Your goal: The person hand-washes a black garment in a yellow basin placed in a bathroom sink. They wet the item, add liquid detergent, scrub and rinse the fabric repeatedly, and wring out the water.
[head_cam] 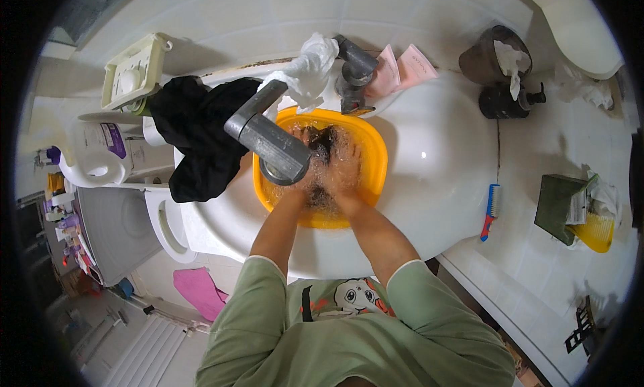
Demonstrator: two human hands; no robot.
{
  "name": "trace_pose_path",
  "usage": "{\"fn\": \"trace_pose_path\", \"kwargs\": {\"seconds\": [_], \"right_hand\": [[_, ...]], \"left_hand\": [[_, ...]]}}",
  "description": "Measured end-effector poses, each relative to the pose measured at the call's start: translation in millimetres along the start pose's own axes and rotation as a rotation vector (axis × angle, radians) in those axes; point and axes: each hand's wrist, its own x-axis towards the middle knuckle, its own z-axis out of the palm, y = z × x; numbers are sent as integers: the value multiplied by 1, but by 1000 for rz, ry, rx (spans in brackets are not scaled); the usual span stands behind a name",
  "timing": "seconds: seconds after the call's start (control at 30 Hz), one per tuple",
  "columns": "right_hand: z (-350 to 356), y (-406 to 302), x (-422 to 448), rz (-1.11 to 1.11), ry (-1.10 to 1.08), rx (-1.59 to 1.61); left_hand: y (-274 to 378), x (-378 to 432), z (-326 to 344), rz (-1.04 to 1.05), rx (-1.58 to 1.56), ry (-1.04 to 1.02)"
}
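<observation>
Both hands are down in the water of a yellow plastic basin (381, 160), which sits in a white washbasin (427, 155). A dark wet cloth (322, 140) lies between them under the splashing water. My left hand (315, 176) is partly covered by the grey faucet's spout head (276, 148). My right hand (346, 163) is at the right of the cloth, its fingers pointing away from me. Ripples and bubbles blur both hands, so their grip on the cloth is unclear. White cloth or paper (309, 75) is wrapped round the faucet's arm.
A black garment (201, 135) drapes over the washbasin's left side, near a large white jug (95, 160). Pink tubes (402, 70) stand behind the faucet. To the right are a black pump bottle (505, 101), a brown bin (478, 60), a brush (490, 211) and a yellow comb (596, 233).
</observation>
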Motion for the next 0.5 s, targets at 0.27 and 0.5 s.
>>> {"fn": "trace_pose_path", "kwargs": {"seconds": [0.27, 0.5], "right_hand": [[-26, -8, -7, -11, -152, -63], [-15, 8, -22, 94, -146, 387]], "left_hand": [[-28, -15, 46, 57, -30, 109], [-23, -50, -1, -39, -306, 16]]}}
